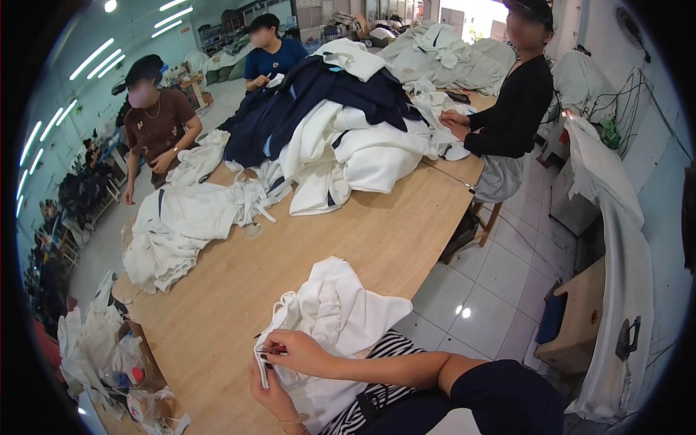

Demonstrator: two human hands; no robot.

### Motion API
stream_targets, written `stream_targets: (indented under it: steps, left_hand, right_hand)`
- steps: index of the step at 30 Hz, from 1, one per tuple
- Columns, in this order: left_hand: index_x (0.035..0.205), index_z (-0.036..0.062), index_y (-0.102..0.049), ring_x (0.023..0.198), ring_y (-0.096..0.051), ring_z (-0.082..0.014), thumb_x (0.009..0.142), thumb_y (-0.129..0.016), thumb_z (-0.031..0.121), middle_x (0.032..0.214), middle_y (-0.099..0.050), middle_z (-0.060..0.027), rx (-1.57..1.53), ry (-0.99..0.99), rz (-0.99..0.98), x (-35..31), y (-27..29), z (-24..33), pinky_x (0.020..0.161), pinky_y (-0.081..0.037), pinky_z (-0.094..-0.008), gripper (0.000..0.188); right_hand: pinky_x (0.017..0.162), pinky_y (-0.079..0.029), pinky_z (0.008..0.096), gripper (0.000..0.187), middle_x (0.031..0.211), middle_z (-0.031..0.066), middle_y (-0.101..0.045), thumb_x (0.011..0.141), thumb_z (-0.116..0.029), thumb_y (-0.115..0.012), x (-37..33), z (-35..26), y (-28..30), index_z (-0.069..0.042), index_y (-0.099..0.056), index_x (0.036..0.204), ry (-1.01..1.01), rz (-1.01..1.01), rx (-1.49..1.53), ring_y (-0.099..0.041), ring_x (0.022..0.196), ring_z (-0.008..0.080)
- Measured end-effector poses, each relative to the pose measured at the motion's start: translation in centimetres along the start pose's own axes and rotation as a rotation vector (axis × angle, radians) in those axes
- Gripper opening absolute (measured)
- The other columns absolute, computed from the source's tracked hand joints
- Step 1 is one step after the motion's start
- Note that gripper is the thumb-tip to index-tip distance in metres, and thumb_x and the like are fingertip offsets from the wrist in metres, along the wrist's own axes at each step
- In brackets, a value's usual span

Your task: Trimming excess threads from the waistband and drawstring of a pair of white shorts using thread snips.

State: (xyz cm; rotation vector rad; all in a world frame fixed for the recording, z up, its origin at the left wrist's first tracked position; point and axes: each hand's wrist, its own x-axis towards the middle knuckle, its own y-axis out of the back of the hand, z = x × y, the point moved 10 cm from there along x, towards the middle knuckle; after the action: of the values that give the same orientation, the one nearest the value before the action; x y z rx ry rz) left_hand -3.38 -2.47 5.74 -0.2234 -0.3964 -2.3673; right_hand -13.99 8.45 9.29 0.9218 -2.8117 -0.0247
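A white garment lies bunched at the near edge of the table and over my lap. My left hand, with bracelets at the wrist, is closed on a folded edge of it. Just above, my right hand pinches a small red tool against that same edge. The fingers cover most of the tool, so I cannot make out its exact kind. A cord-like loop of the white cloth stands up beside my right hand.
The wooden table bears a white garment stack at left and a navy-and-white heap farther back. Three people stand around it. A box with a bottle is at lower left; a stool is at right.
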Motion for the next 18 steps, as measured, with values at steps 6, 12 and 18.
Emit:
stream_targets:
  steps: [6,12,18]
  left_hand:
    - [0.118,-0.0064,-0.059,0.09,-0.057,-0.0149,0.085,-0.051,-0.006,0.101,-0.062,-0.0082,-0.109,0.053,0.013,0.0,-0.3,0.1,0.08,-0.045,-0.0269,0.034]
    - [0.114,-0.0095,-0.059,0.089,-0.058,-0.0125,0.091,-0.053,0.003,0.1,-0.065,-0.0078,-0.154,0.198,-0.057,-0.2,-0.1,-2.4,0.082,-0.046,-0.026,0.028]
    - [0.1,-0.0116,-0.061,0.078,-0.05,-0.0093,0.097,-0.05,0.018,0.085,-0.061,-0.0032,-0.149,0.229,-0.005,-0.3,1.0,-2.6,0.07,-0.043,-0.0249,0.032]
  right_hand:
    - [0.068,-0.05,0.0335,0.013,0.082,0.0119,-0.06,0.077,-0.008,-0.065,0.1,-0.3,0.6,0.0,-0.057,0.084,0.05,0.018,-0.077,-0.062,0.076,0.0264]
    - [0.069,-0.05,0.0304,0.016,0.085,0.0091,-0.062,0.077,-0.006,-0.068,0.5,0.8,0.7,-0.001,-0.058,0.089,0.063,0.012,-0.151,-0.062,0.076,0.0213]
    - [0.069,-0.05,0.0301,0.016,0.086,0.0093,-0.062,0.077,-0.005,-0.067,0.3,0.6,0.2,-0.001,-0.058,0.089,0.065,-0.023,-0.138,-0.062,0.077,0.0212]
